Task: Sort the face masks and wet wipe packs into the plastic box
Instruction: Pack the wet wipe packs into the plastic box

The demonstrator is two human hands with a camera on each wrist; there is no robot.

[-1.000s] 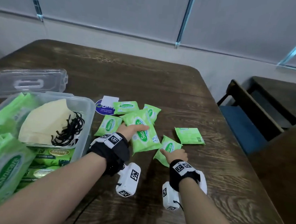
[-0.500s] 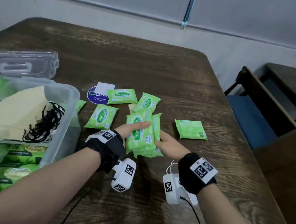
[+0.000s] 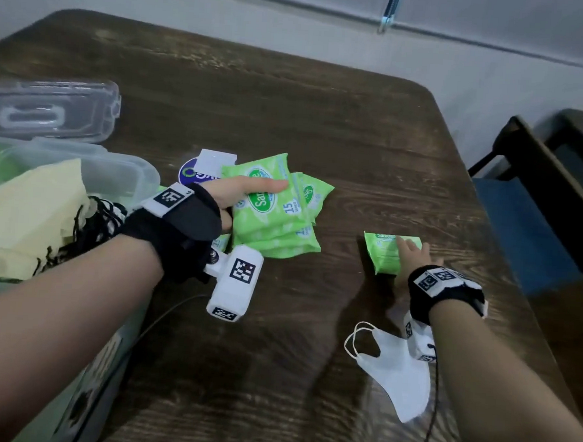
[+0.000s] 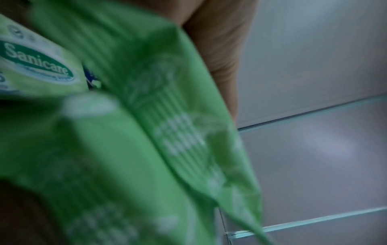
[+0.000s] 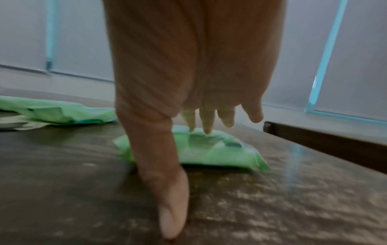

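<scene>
My left hand [image 3: 240,192] gripping stacked Sanicare wipe packs [image 3: 273,209] beside plastic box [image 3: 122,173], right hand [image 3: 412,254] spread, fingertips seemingly touching single pack [image 3: 382,252] near table edge [image 3: 464,156]

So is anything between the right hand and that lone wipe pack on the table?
Nothing visible: the right hand has its fingertips on the lone pack itself, with only bare table around it.

The left hand [image 3: 240,197] is lifted, thumb stretched across what it clutches. The right hand [image 3: 412,254] reaches forward and low, fingers [image 5: 206,122] straight and spread, fingertips pressing down.
</scene>
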